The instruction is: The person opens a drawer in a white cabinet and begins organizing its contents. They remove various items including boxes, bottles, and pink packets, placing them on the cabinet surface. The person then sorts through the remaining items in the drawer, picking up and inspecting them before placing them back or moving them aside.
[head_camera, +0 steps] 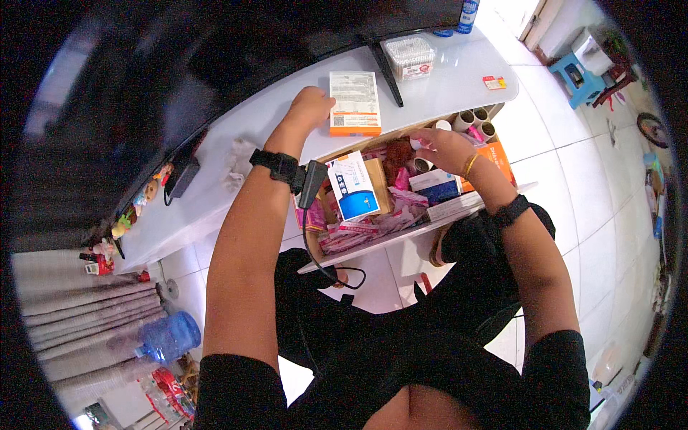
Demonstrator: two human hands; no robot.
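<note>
My left hand [312, 110] is on the white cabinet top, its fingers curled at the left edge of a white and orange box [355, 102]; whether it grips the box is unclear. Over the right part of the open drawer [371, 239] reaches my right hand [443, 149], near a small white cylindrical item [443, 125]; its fingertips are partly hidden. In the drawer lie a white and blue box [353, 185], pink packets [352, 234], cardboard tubes [463, 120], an orange box [493, 161] and a blue and white box [436, 186].
A tub of cotton swabs [409, 56] stands behind the black television foot [388, 75]. Farther right are a small red and yellow packet [494, 83] and a blue can [467, 16]. A black cable [305, 231] hangs over the drawer's left end. White cloth [237, 161] lies at left.
</note>
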